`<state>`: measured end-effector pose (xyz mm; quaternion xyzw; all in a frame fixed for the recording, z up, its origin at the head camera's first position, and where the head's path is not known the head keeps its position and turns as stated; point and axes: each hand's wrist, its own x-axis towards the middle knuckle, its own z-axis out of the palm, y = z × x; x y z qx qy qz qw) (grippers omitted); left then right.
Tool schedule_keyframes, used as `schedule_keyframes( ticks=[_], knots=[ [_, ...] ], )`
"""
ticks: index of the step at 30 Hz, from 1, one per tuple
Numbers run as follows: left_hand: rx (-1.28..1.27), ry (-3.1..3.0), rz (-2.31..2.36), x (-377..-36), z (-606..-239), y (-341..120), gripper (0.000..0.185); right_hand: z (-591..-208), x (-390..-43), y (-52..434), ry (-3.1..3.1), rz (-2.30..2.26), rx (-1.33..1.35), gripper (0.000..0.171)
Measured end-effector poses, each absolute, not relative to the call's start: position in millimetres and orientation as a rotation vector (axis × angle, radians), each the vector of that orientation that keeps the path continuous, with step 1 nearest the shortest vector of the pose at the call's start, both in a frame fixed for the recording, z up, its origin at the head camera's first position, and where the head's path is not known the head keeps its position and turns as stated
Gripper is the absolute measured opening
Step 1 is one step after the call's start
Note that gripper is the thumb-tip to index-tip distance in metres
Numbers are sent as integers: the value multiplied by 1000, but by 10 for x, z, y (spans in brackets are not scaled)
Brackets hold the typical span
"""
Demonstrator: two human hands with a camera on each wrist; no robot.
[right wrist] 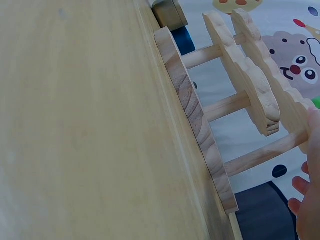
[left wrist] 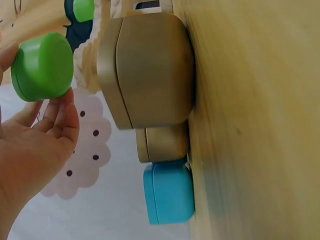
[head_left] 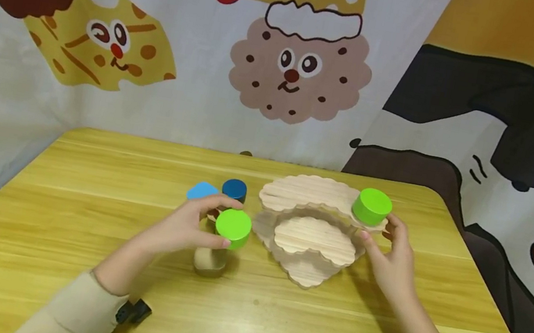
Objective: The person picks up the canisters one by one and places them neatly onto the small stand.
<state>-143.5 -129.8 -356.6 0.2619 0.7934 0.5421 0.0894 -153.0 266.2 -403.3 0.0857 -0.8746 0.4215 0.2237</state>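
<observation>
My left hand (head_left: 188, 224) pinches a round green tin (head_left: 233, 228) between thumb and fingers, raised above the table in the head view. A pale wooden tiered stand (head_left: 315, 195) with scalloped shelves is to its right. On the right end of the top shelf sits another round green tin (head_left: 372, 206). My right hand (head_left: 396, 259) holds that shelf end, thumb in front and fingers at the side, just by the tin. In the right wrist view the hand (right wrist: 310, 175) is partly cut off, with the stand's shelves (right wrist: 245, 70) on round posts.
Below and behind the left hand stand a gold tin (head_left: 209, 263), a dark blue round tin (head_left: 234, 189) and a light blue tin (head_left: 201, 191). The left wrist view shows a second, smaller gold tin (left wrist: 167, 143). A patterned curtain (head_left: 190, 118) hangs behind the wooden table (head_left: 250, 329).
</observation>
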Motion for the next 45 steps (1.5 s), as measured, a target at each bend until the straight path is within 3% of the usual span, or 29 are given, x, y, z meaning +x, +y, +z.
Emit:
schedule_keyframes(
  ticks=[17,45],
  knots=[
    [972,2422,1600,-1534,-3439,-806,59,-4025,-1523,2666,-2448,1188,190,62],
    [878,2556,1628,-1613,-3182,-264,62,-4014,-1517,2626,-2395,1231,155,62]
  ],
)
